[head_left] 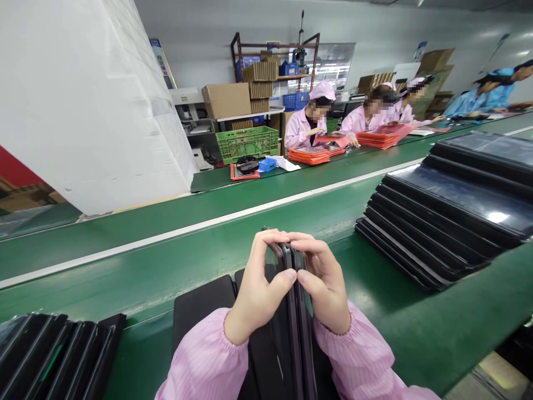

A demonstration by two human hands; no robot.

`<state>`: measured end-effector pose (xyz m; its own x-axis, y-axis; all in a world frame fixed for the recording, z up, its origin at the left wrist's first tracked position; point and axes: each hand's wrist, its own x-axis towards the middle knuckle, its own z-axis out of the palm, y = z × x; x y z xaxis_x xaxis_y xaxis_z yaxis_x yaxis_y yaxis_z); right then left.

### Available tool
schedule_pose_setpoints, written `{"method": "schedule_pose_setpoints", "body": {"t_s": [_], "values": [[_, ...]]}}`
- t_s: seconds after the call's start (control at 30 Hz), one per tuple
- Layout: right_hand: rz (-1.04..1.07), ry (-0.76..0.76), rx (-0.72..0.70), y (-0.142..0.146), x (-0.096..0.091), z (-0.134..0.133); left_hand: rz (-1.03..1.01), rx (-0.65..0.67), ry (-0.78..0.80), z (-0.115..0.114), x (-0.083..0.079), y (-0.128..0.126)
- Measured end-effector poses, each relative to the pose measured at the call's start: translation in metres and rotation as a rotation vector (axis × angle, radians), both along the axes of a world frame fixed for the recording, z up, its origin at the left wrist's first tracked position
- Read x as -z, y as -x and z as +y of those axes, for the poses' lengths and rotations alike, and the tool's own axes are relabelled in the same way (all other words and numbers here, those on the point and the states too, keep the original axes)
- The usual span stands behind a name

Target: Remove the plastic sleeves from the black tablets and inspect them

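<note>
Upright in front of me stand two thin dark tablets (296,328), face to face or back to back, with their narrow edges toward me. My left hand (262,283) grips them from the left, its thumb on the near edge and its fingers over the top. From the right, my right hand (322,280) clasps them the same way, and the two thumb tips nearly touch. Beneath my forearms lie flat black panels or cases (202,305) on the green bench. The tablets' lower ends run out of the picture.
A tall leaning stack of black tablets (433,233) rises on the right. More black tablets (54,355) lean in a row at lower left. Beyond a white rail (233,214), co-workers (310,119) in pink sit behind orange-red stacks (308,155). A green crate (247,145) stands behind.
</note>
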<state>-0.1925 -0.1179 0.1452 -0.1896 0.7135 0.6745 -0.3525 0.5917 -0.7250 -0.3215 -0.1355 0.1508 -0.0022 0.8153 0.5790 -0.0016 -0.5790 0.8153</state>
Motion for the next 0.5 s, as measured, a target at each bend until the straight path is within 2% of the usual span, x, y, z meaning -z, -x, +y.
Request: {"method": "schedule_pose_setpoints", "body": {"t_s": [0.17,0.5], "values": [[0.007,0.047,0.003,-0.0018,0.002,0.0028,0.068,0.029,0.042,-0.0018,-0.0095,0.0071],[0.047,0.052,-0.038,-0.0008,0.0019,0.002,0.04,0.069,0.051,-0.0025,-0.0066,0.0072]]}}
